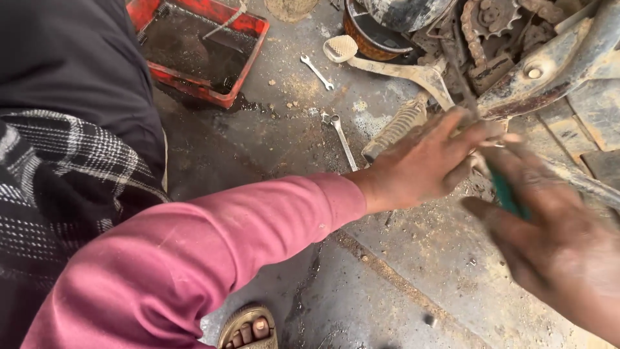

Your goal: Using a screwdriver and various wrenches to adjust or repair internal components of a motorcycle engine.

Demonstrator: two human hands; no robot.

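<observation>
My left hand [423,161], in a pink sleeve, stretches across to the right with fingers spread, its fingertips touching a dirty motorcycle frame part [549,81] near a footpeg [397,126]. My right hand [555,226] is blurred at the right edge and grips a tool with a green handle [507,194]; its thin shaft [462,84] points up toward the chain and sprocket [494,19]. Both hands are grimy.
Two spanners [318,71] [342,139] lie on the oily concrete floor. A red tray of dark liquid [197,45] stands at the upper left. A kickstand lever [400,70] lies near the engine. Another person in dark clothes [71,129] crouches left; a sandalled foot [248,329] shows below.
</observation>
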